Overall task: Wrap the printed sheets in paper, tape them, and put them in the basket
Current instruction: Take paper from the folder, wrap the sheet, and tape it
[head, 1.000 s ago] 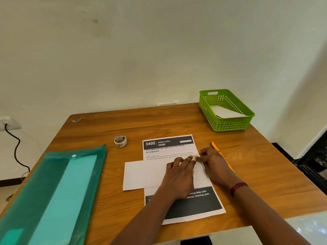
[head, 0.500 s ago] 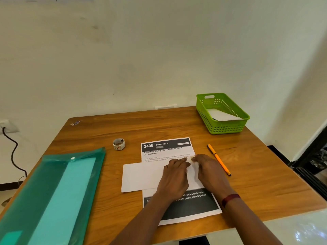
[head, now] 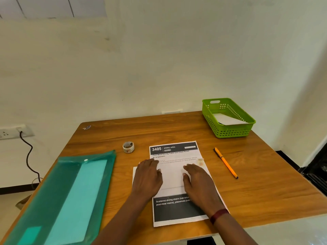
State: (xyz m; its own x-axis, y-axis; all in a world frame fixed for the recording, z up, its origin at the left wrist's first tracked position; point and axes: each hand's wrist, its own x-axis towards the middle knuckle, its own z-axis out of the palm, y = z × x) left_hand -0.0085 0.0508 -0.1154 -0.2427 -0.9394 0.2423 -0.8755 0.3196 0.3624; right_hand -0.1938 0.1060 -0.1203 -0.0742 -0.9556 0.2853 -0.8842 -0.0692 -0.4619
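On table point(head: 265, 183) | printed sheet point(head: 177, 208) lengthwise near-far, header far | left hand point(head: 146, 179), right hand point(head: 200, 184): fingers point(head: 188, 167) flat on paper point(head: 172, 177)

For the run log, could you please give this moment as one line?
stage: wrapping; left hand: flat on wrap paper; right hand: flat on it; printed sheet: beneath; tape roll: untouched

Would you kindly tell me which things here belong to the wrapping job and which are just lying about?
For the job: printed sheets, white wrapping paper across them, tape roll, green basket.
Lying about: orange pen, teal folder.
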